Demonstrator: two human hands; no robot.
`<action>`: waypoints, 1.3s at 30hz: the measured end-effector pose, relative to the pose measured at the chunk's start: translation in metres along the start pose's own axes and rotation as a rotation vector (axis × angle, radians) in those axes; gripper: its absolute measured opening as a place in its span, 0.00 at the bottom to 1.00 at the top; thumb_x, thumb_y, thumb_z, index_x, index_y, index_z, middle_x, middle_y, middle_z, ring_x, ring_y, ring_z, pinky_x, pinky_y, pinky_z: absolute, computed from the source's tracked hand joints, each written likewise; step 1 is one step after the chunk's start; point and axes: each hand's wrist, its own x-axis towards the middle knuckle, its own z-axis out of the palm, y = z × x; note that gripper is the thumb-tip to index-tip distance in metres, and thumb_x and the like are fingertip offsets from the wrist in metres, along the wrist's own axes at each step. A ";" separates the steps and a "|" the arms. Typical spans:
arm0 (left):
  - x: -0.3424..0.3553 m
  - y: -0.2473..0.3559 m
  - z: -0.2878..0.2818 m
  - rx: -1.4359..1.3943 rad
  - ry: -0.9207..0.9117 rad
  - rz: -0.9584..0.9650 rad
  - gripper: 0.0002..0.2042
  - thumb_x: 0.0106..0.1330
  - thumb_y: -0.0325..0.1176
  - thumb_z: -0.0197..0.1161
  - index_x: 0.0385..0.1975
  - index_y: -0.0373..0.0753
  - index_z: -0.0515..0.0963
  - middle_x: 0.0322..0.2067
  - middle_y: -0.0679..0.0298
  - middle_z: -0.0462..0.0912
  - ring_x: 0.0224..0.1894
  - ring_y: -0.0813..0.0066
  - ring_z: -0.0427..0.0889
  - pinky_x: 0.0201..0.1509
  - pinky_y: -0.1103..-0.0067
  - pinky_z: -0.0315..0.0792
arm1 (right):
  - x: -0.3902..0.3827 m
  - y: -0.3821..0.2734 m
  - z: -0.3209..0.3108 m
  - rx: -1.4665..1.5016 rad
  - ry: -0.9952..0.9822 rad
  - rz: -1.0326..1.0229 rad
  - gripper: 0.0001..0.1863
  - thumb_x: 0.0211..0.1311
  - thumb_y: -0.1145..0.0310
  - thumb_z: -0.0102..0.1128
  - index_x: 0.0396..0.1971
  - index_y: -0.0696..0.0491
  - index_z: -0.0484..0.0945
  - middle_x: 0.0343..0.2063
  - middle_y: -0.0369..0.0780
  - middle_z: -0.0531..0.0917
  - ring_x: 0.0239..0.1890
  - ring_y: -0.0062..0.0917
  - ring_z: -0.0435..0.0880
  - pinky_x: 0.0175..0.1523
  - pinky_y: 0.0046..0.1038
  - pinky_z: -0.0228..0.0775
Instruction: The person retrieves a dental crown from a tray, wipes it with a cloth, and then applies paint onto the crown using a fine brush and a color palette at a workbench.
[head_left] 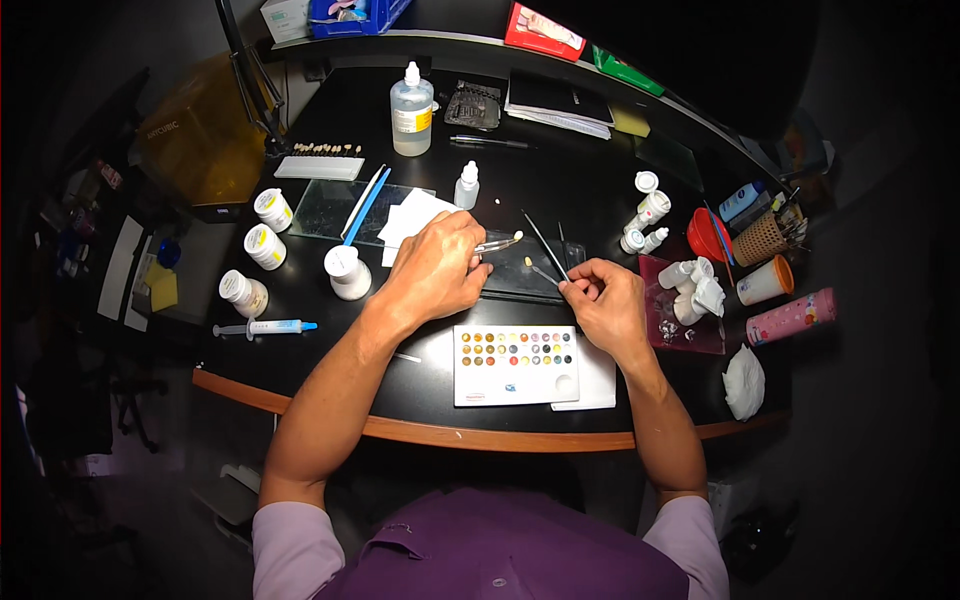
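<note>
My left hand [440,262] is closed around metal tweezers [495,245]. A small pale tooth-shaped piece [518,236] sits at their tips. Closed in a pinch, my right hand [605,305] holds a slim dark brush-like tool [545,247] slanting up to the left. A yellowish tooth shade tab [528,262] on a thin stem also reaches toward those fingertips; whether they grip it is hard to tell. The tab is a little below the pale piece, apart from it. Both hands are above a dark glass slab, nearer me than which lies a white palette [515,390] with rows of coloured pastes.
White jars [265,247], a syringe [265,328] and a rack of shade tabs [318,166] stand left. Behind are a large dropper bottle [411,115] and a small one [467,187]. To the right are small bottles [653,208], a red bowl [706,235] and crumpled tissue [743,385].
</note>
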 end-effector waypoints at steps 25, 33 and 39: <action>-0.001 0.005 -0.001 0.037 -0.108 0.018 0.09 0.57 0.28 0.73 0.31 0.31 0.81 0.34 0.57 0.80 0.42 0.57 0.83 0.44 0.63 0.80 | 0.017 0.011 0.000 -0.108 0.052 0.010 0.09 0.59 0.69 0.77 0.35 0.59 0.90 0.24 0.37 0.84 0.25 0.17 0.78 0.34 0.23 0.73; -0.001 0.004 -0.002 0.030 -0.128 0.105 0.10 0.55 0.30 0.75 0.30 0.32 0.81 0.33 0.57 0.80 0.41 0.56 0.82 0.43 0.63 0.81 | 0.027 0.001 0.009 -0.162 -0.079 -0.068 0.11 0.57 0.66 0.77 0.33 0.59 0.90 0.30 0.46 0.83 0.34 0.35 0.86 0.43 0.37 0.78; 0.000 0.004 -0.005 0.036 -0.084 0.115 0.10 0.55 0.29 0.74 0.27 0.33 0.78 0.32 0.57 0.79 0.40 0.54 0.82 0.42 0.62 0.80 | 0.028 -0.004 0.019 -0.202 -0.050 -0.043 0.09 0.56 0.67 0.75 0.28 0.59 0.89 0.29 0.46 0.84 0.34 0.37 0.87 0.42 0.38 0.78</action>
